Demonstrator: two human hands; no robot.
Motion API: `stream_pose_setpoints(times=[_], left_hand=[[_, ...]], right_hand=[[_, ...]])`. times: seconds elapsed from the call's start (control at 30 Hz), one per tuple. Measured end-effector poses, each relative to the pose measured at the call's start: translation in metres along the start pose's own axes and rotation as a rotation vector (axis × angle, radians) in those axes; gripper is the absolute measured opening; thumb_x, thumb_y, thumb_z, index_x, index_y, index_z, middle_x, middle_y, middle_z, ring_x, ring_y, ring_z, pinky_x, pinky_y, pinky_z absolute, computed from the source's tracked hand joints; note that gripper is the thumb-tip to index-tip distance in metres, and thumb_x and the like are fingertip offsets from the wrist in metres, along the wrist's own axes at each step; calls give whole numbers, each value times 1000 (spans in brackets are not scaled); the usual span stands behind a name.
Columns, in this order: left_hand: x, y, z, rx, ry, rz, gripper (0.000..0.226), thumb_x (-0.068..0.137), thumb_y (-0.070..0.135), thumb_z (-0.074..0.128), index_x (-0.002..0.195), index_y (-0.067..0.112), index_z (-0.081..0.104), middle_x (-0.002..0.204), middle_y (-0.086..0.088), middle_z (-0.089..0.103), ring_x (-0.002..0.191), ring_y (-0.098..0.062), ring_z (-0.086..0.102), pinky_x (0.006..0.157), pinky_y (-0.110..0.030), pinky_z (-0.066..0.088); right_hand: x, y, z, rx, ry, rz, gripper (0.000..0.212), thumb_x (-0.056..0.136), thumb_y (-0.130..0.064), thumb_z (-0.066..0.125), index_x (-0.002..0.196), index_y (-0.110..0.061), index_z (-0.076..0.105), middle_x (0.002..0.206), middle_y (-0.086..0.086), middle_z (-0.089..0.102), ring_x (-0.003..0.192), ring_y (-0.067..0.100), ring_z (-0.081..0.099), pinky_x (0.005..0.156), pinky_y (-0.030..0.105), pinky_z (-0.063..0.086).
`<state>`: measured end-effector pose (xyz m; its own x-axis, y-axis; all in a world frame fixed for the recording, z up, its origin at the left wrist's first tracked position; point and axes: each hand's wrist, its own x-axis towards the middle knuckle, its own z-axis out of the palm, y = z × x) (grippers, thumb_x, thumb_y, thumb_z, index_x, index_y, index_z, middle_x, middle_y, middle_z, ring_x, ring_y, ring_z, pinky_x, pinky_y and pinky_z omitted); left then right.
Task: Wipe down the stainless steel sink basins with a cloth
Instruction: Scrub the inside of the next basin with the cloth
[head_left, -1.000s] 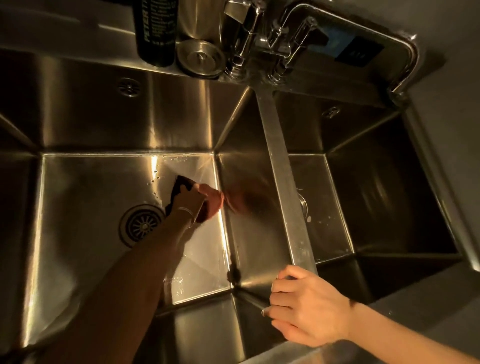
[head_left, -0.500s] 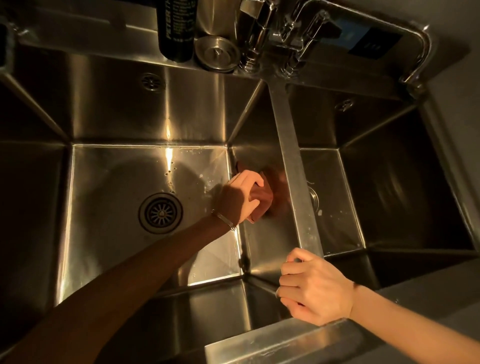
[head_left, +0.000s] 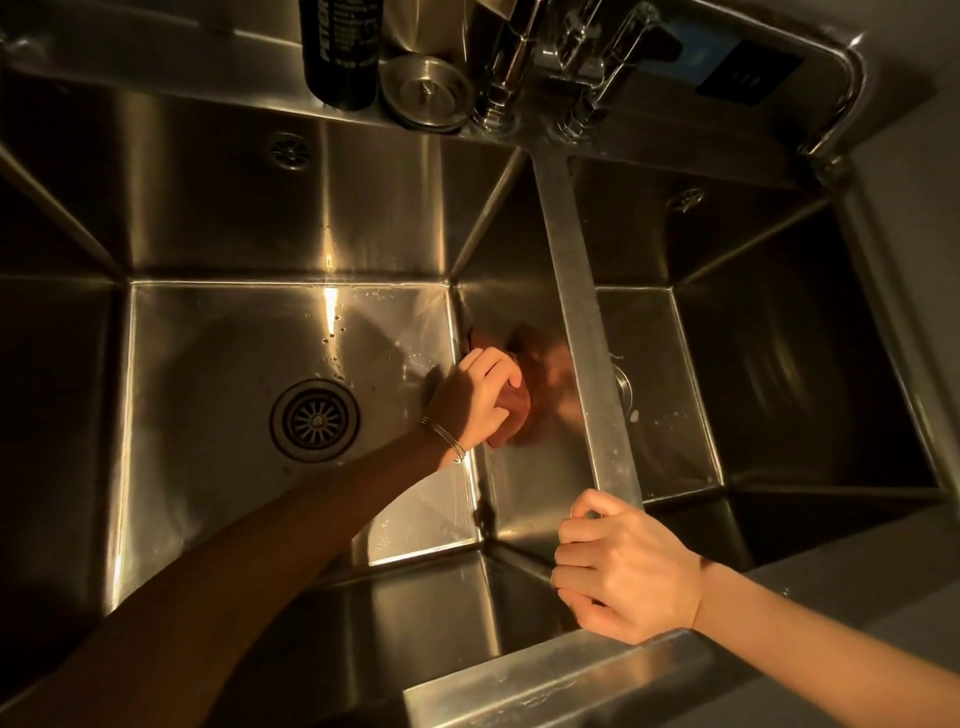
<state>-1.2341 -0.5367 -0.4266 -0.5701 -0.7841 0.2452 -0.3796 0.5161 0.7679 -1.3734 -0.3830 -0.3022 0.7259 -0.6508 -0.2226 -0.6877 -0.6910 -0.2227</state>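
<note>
A double stainless steel sink fills the view. My left hand (head_left: 480, 397) reaches down into the left basin (head_left: 218, 415) and presses a reddish-brown cloth (head_left: 514, 415) against the basin's right wall, with its fingers curled over the cloth. A blurred reflection of hand and cloth shows on that wall. My right hand (head_left: 626, 566) rests on the near end of the divider (head_left: 582, 312) between the basins, fingers curled over the edge. The right basin (head_left: 660, 395) lies beyond the divider.
A round drain strainer (head_left: 315, 420) sits in the left basin floor. On the back ledge stand a dark bottle (head_left: 340, 52), a metal sink plug (head_left: 426, 91) and the tap fittings (head_left: 561, 62). Grey countertop (head_left: 883, 587) lies at right.
My left hand has carried the cloth from the left basin's floor rightward onto the basin's right wall. My right hand has stayed on the divider.
</note>
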Motion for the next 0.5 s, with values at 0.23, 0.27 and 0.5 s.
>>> stream_pose_setpoints(times=[0.23, 0.27, 0.5], left_hand=[[-6, -54, 41, 112, -275, -252, 30, 65, -3, 58, 95, -1, 57, 105, -19, 54, 96, -34, 50, 83, -30, 33], [-8, -56, 46, 145, -305, -258, 35, 67, 1, 57, 102, 1, 55, 114, -16, 50, 104, -32, 47, 89, -29, 33], [-48, -71, 58, 382, -451, -327, 75, 74, 44, 65, 134, 12, 35, 156, -17, -6, 137, -42, 17, 112, -46, 25]], right_hand=[[-1, 3, 2, 11, 9, -3, 24, 84, -27, 52, 62, -22, 62, 57, -8, 55, 63, 10, 42, 71, 30, 43], [-1, 3, 2, 17, 10, -4, 24, 84, -26, 52, 62, -22, 62, 57, -8, 55, 63, 11, 43, 71, 30, 43], [-2, 1, 2, 25, -3, 3, 24, 84, -27, 53, 63, -23, 63, 59, -9, 58, 63, 10, 45, 71, 29, 44]])
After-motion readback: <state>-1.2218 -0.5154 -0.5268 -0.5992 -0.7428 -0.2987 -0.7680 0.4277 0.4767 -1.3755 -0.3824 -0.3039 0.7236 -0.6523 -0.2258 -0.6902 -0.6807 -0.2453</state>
